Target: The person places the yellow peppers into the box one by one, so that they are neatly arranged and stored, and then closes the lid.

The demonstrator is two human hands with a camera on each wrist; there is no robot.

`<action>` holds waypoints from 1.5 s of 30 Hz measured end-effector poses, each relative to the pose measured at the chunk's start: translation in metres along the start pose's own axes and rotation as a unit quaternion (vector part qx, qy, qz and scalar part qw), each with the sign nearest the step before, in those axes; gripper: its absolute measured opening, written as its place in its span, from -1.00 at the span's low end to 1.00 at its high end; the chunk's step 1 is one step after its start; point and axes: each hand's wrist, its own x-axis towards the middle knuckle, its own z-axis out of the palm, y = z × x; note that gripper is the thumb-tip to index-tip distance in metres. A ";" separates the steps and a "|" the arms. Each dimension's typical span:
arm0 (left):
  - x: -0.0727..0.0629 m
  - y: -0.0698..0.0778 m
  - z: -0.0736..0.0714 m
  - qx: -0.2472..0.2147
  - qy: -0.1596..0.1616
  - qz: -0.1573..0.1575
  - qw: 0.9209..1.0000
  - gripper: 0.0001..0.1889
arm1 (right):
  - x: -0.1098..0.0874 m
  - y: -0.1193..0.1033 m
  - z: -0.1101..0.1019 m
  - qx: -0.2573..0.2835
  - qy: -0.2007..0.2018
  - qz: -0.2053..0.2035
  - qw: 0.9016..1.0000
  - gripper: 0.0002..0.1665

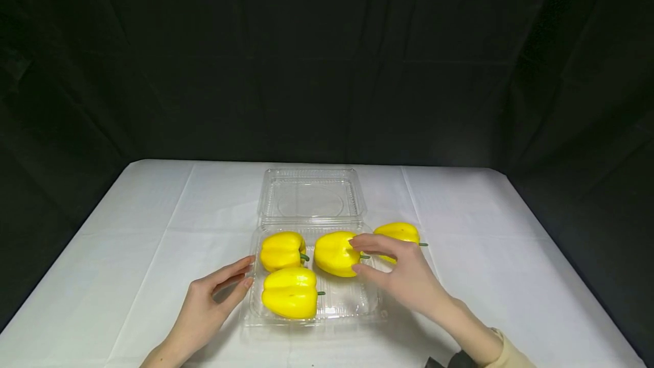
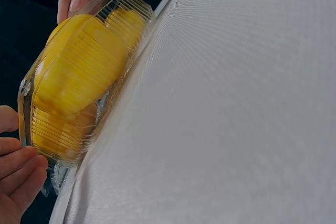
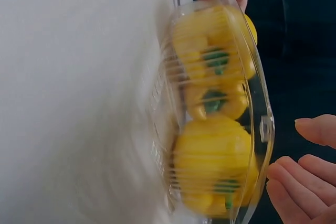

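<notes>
A clear plastic clamshell container (image 1: pixel 352 305) lies on the white cloth, its lid (image 1: pixel 311 197) folded open toward the back. Inside are three yellow bell peppers: one back left (image 1: pixel 282 250), one front left (image 1: pixel 290 294), one back right (image 1: pixel 334 254). My left hand (image 1: pixel 209 300) touches the container's left rim with its fingertips, fingers relaxed. Over the back-right pepper's stem end is my right hand (image 1: pixel 401 268), thumb and fingers spread. In the right wrist view, the right hand (image 3: pixel 310 182) has nothing between its thumb and fingers. Another yellow bell pepper (image 1: pixel 398 231) lies outside, partly hidden behind that hand.
A white cloth (image 1: pixel 128 260) covers the table, with fold lines running across it. Dark curtains (image 1: pixel 327 61) hang behind and along both sides. Something small and black (image 1: pixel 460 360) shows under the right forearm at the front edge.
</notes>
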 end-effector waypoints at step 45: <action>-0.001 -0.001 0.001 -0.005 0.008 0.008 1.000 -0.63 | 0.015 0.030 -0.053 -0.086 0.016 0.069 0.994 -0.39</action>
